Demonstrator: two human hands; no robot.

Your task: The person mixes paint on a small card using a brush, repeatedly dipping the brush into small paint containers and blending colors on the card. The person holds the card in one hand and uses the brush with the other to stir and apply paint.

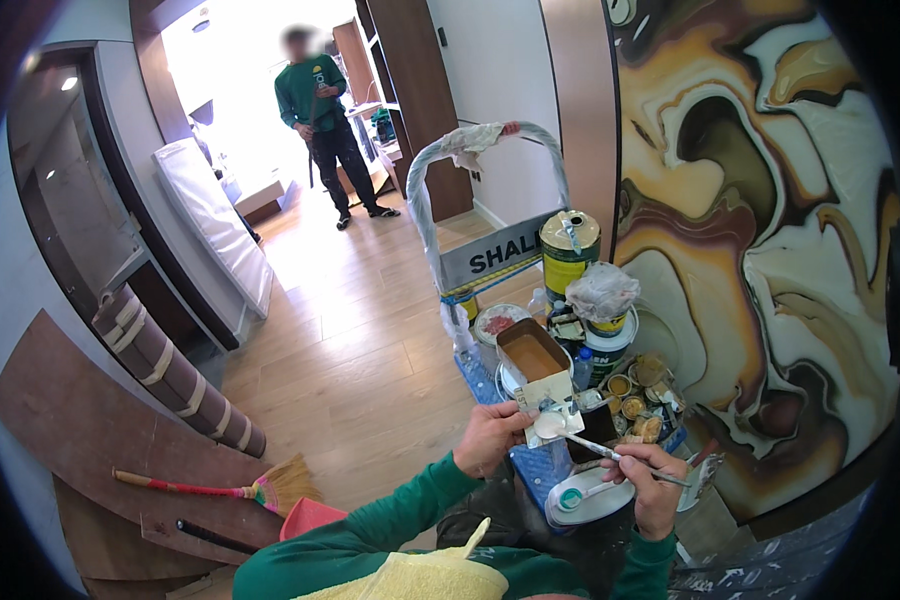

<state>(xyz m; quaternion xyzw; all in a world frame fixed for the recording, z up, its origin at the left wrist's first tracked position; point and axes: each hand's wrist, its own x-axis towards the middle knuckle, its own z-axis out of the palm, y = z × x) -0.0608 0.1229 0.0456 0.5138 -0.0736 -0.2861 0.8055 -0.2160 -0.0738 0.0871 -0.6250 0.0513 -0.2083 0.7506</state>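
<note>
My left hand (pixel 488 438) is closed on the edge of a small pale card (pixel 573 421) with white paint on it. Between the fingers of my right hand (pixel 650 492) is a thin paintbrush (pixel 610 453), its tip touching the paint on the card. Just below the brush stands a white oval-topped container (pixel 598 508) with a small teal-rimmed lid or cup (pixel 570 499) on it. Past the card sits a brown rectangular tin (pixel 533 350), and to its right several small open paint tins (pixel 632 406) crowd together.
A blue platform trolley (pixel 475 378) with a wrapped handle (pixel 425 190) carries the tins, including a green and yellow can (pixel 570 250). A glossy marbled panel (pixel 740 250) rises at right. At left lie a broom (pixel 285 485), boards (pixel 80 415) and a tied roll (pixel 175 370). Another person (pixel 320 120) stands far back.
</note>
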